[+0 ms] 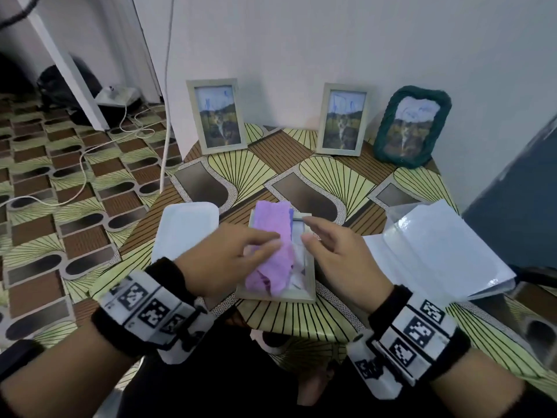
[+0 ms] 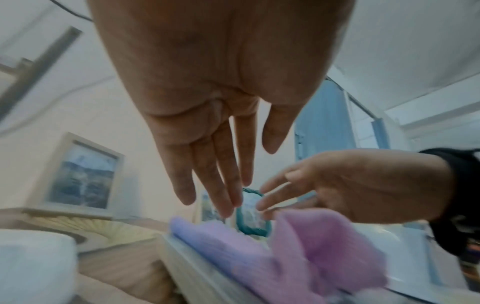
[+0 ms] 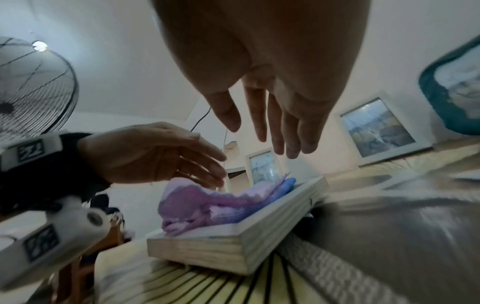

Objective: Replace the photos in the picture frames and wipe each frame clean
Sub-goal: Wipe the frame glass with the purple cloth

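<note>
A pale wooden picture frame (image 1: 277, 295) lies flat on the table in front of me. A crumpled purple cloth (image 1: 271, 260) with a blue edge lies across its glass and hides most of it. My left hand (image 1: 266, 241) reaches over the cloth with straight fingers, the tips at or just above the fabric. My right hand (image 1: 310, 229) hovers over the frame's right side, fingers straight, holding nothing. The right wrist view shows the frame (image 3: 233, 246), the cloth (image 3: 207, 203) and the left hand (image 3: 155, 156) just above the cloth. Contact cannot be told.
Two pale frames (image 1: 215, 116) (image 1: 343, 119) and a teal yarn-wrapped frame (image 1: 411, 126) stand against the wall, each with a landscape photo. An open photo album (image 1: 437, 248) lies to the right, a white tray (image 1: 185, 233) to the left. Cables (image 1: 90, 164) trail on the floor at left.
</note>
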The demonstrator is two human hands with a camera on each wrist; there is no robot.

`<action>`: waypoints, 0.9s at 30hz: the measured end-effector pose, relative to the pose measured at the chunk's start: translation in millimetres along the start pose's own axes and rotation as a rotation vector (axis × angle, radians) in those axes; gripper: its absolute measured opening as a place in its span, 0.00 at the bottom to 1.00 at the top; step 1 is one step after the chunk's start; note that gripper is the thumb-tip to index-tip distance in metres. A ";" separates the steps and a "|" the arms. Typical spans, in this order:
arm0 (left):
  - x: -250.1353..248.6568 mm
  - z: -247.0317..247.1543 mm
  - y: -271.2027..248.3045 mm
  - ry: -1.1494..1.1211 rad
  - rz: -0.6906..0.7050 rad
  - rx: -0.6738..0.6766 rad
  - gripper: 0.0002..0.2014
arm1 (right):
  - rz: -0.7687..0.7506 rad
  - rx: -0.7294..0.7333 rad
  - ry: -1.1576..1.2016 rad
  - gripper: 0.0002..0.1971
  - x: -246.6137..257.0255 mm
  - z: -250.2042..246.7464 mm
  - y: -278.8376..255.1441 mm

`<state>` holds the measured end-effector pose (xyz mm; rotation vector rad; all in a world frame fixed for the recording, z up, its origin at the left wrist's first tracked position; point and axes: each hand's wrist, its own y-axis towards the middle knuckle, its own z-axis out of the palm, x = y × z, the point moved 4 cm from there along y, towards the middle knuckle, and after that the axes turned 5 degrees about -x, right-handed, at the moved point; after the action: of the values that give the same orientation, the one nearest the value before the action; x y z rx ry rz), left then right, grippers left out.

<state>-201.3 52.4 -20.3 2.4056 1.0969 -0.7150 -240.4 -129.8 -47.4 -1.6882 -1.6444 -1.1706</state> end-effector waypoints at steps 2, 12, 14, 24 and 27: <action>16.6 -22.2 0.2 0.004 -0.006 -0.167 0.12 | -0.069 0.026 -0.129 0.16 8.5 4.0 7.4; 69.3 -6.5 13.1 0.440 0.049 0.213 0.31 | -0.139 0.664 -0.777 0.43 20.4 65.5 18.6; 72.2 5.3 12.1 0.462 0.038 0.327 0.33 | -0.165 0.733 -0.834 0.39 13.8 71.4 15.2; 72.7 11.1 10.6 0.428 0.046 0.359 0.38 | -0.334 0.659 -0.784 0.24 18.3 55.4 14.7; 71.2 17.3 8.3 0.423 0.026 0.391 0.46 | -0.367 0.596 -0.784 0.18 20.6 38.7 13.3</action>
<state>-159.8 78.7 -75.3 2.9975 1.1632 -0.4513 -220.7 -88.5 -46.7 -1.5443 -2.5188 -0.0362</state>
